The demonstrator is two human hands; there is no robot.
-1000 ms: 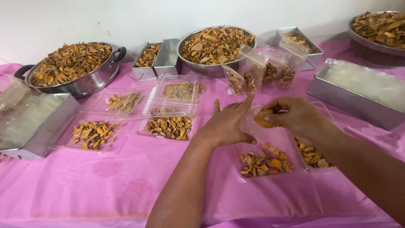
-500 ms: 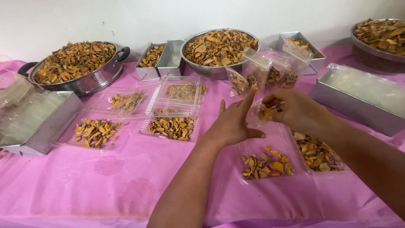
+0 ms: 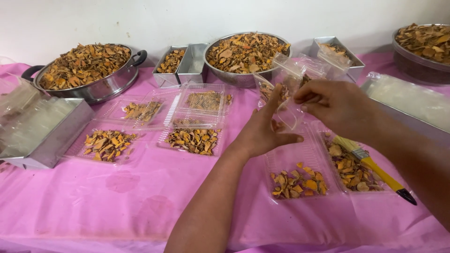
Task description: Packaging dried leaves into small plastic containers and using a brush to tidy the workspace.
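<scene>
Both hands meet above an open clear tray [image 3: 300,173] of orange chips on the desk [image 3: 140,201]. The right hand [image 3: 335,105] pinches what seems a clear lid [image 3: 287,100], at twelve o'clock from the spread, empty left hand [image 3: 262,133].

Looks like a small home-style food packing spot: long table under a pink plastic cloth [image 3: 140,197] against a bare white wall [image 3: 140,18], far-side steel bowl [image 3: 243,77] and pot [image 3: 101,86] heaped with dried orange chips, clear clamshell boxes [image 3: 197,122] spread near.
</scene>
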